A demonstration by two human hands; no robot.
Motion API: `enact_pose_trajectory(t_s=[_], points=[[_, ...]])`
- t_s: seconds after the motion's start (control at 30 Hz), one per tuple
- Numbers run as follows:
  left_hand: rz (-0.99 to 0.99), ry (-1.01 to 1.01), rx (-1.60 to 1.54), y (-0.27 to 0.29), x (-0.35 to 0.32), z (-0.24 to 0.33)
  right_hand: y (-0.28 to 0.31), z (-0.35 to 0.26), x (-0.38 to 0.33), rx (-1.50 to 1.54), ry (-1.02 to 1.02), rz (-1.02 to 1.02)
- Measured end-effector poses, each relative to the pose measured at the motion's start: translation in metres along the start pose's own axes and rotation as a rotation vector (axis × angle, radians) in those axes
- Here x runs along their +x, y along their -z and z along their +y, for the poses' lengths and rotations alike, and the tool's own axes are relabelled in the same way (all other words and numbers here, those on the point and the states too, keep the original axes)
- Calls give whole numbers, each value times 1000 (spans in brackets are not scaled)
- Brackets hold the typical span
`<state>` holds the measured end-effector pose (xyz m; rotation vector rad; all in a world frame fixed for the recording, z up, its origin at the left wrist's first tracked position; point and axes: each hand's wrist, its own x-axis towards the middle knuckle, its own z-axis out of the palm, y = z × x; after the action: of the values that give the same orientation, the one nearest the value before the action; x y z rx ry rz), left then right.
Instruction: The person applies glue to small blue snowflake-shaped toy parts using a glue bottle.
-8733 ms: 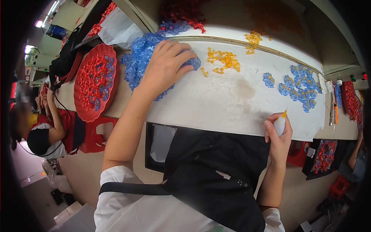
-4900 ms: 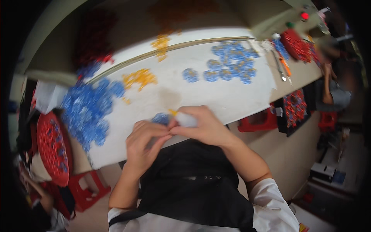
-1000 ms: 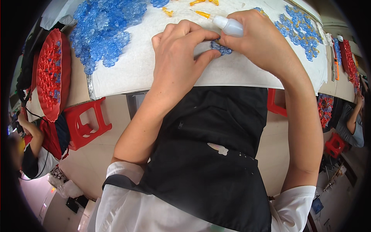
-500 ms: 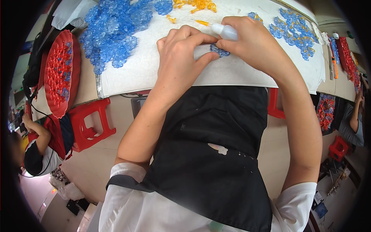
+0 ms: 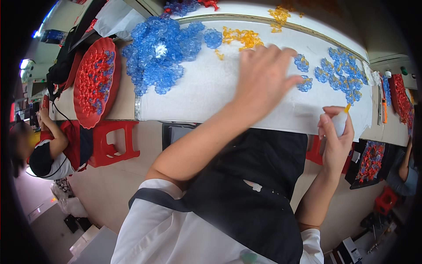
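Note:
My left hand (image 5: 263, 81) hovers over the middle of the white work surface, fingers spread and slightly blurred. Its thumb tip is beside a small blue translucent flower (image 5: 305, 83) with a yellow part; whether they touch is unclear. Another such flower (image 5: 301, 63) lies just beyond. In my right hand (image 5: 336, 136), near the table's front edge, is a white squeeze bottle (image 5: 340, 122) with an orange nozzle pointing up and away. Amber plastic pieces (image 5: 241, 37) lie beyond my left hand. Several blue flowers with yellow parts (image 5: 338, 72) are grouped at the far right.
A large heap of blue translucent flowers (image 5: 149, 48) covers the left of the white sheet (image 5: 198, 103). Left of it stands a red scalloped tray (image 5: 113, 83) of red and blue pieces. A red stool (image 5: 114, 149) is below. Another person (image 5: 52, 145) sits at far left.
My hands have parted. The left moved right and opened beside the flowers; the right carried the squeeze bottle right and toward me. The blue flower is no longer between my fingers. The view has shifted.

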<state>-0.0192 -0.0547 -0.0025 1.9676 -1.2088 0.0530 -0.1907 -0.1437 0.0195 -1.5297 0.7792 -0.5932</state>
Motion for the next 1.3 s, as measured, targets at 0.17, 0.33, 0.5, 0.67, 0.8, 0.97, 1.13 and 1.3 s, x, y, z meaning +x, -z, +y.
enact_pose_trajectory(t_s=[0.17, 0.33, 0.5, 0.67, 0.8, 0.97, 1.13, 1.3], points=[[132, -95, 524, 61, 18, -53, 17, -1, -20, -62, -43, 61], [-147, -83, 587, 92, 11, -97, -8, 25, -7, -177, 138, -94], [-69, -84, 549, 95, 10, -109, -6, 16, -13, -111, 104, -96], [-75, -147, 241, 87, 1, -59, -2, 15, -11, -88, 92, -87], [-227, -194, 141, 57, -33, -22, -7, 10, -6, -53, 88, -116], [-187, -42, 137, 59, -58, -22, -27, 16, -6, -42, 135, -208], [-194, -68, 3, 48, -45, -20, -18, 21, -12, 131, 16, -161], [-125, -13, -3, 50, -55, -22, -28, 13, -7, 247, 61, -276]])
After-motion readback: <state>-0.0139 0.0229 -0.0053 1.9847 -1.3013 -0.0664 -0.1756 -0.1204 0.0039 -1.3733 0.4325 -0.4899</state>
